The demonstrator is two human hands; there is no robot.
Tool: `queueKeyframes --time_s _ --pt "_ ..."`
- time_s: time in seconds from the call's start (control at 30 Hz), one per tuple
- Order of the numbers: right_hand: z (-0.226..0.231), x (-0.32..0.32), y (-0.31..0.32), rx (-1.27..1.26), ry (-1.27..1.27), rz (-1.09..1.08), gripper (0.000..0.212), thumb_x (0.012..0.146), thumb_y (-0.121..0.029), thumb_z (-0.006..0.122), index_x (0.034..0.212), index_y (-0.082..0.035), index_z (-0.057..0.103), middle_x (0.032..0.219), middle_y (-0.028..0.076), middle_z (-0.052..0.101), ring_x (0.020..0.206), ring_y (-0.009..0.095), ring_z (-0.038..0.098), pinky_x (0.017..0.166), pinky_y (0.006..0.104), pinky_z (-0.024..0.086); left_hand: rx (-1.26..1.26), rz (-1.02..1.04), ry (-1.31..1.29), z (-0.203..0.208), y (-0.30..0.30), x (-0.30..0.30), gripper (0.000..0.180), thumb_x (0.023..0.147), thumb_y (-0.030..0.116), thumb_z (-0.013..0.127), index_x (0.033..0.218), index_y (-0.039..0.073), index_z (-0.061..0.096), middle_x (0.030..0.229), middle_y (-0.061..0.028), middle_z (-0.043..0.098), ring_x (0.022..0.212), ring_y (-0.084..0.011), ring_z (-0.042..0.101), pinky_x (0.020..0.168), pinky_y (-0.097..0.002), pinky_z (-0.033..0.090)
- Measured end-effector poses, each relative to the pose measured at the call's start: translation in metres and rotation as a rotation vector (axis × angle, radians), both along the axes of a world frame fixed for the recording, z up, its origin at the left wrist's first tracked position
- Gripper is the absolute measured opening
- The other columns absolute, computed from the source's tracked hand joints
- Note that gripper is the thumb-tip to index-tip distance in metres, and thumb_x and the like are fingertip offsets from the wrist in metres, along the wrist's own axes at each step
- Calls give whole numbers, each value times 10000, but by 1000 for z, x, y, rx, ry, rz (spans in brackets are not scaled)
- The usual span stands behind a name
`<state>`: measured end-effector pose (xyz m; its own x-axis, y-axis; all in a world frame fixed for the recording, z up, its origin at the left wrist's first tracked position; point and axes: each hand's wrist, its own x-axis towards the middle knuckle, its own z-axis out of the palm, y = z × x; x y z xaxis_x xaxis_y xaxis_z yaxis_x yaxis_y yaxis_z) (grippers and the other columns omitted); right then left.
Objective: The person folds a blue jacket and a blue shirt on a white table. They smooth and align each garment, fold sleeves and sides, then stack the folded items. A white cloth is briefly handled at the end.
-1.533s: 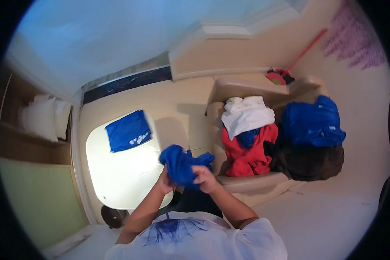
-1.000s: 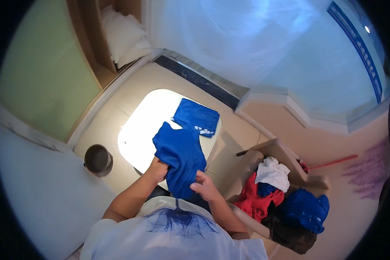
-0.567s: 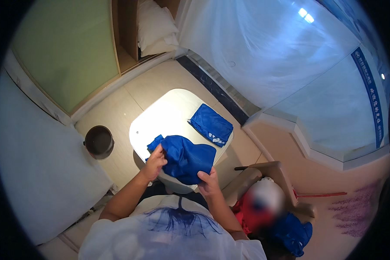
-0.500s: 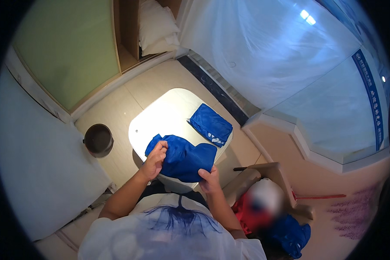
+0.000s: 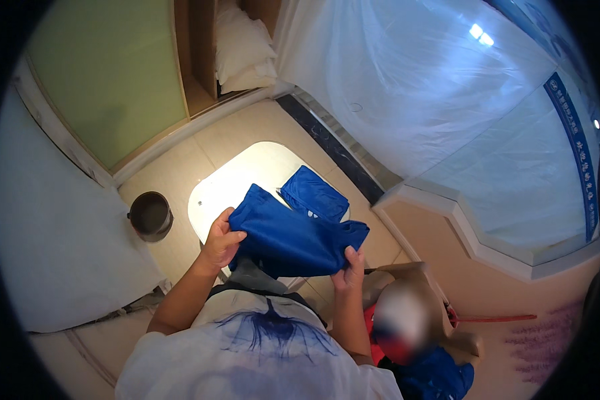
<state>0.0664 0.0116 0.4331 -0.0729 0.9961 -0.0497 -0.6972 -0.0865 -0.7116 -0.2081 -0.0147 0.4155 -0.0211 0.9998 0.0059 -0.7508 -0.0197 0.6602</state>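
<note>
A piece of blue cloth (image 5: 293, 237), which looks like a garment, is stretched out above the front of a white table. My left hand (image 5: 223, 243) is closed on its left edge, thumb on top. At the lower right corner my right hand (image 5: 349, 271) pinches the same cloth. A folded blue garment (image 5: 313, 190) with small white marks lies on the white table (image 5: 227, 180), partly covered by the held cloth. Which part of the garment is stretched between my hands I cannot tell.
A dark bucket (image 5: 151, 215) stands on the floor left of the table. White pillows (image 5: 243, 47) are stacked in a cabinet. Clear plastic sheeting (image 5: 380, 87) hangs at the back. Lower right are a brown seat-like piece (image 5: 420, 277) and more blue cloth (image 5: 440, 377), beside a blurred red-and-white shape.
The blue cloth has gone from bunched to spread wider. My left hand has shifted slightly left, while my right hand has moved right along with its end of the cloth.
</note>
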Motion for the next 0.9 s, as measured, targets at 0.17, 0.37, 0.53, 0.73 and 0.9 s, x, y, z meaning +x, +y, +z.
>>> queueKeyframes --time_s 0.17,0.37,0.53,0.73,0.9 --pt "-12 24 16 30 -42 16 462 866 -107 693 1287 -59 509 1024 94 626 942 201 630 862 346 531 73 -41 22 -15 6 4 229 812 -10 666 974 85 537 948 -37 639 905 -126 596 900 -279 458" --pt "-23 25 29 322 -1019 -205 122 900 -100 660 1007 -41 660 986 70 657 902 156 614 820 270 483 -51 -55 142 2 3 22 175 866 99 685 883 122 513 866 -10 617 826 -90 584 826 -258 477" --pt "-30 -22 13 247 -859 156 126 904 -122 670 935 0 658 848 48 672 766 111 619 685 254 489 -117 -125 332 -21 -2 40 137 902 121 676 865 108 545 916 12 596 885 -73 539 831 -237 436" --pt "-49 -58 -4 -96 -643 337 143 926 -166 657 883 -37 614 724 26 616 625 99 590 550 218 461 -26 -181 449 -42 -9 49 132 921 95 659 847 53 559 1356 -185 549 1038 -108 545 922 -274 452" --pt "-72 -56 -9 -253 -374 291 68 916 -109 586 936 -46 603 835 68 645 741 152 633 657 282 520 -99 -191 372 -45 -13 42 91 900 74 675 891 47 590 1139 -98 612 1086 -135 548 897 -256 423"
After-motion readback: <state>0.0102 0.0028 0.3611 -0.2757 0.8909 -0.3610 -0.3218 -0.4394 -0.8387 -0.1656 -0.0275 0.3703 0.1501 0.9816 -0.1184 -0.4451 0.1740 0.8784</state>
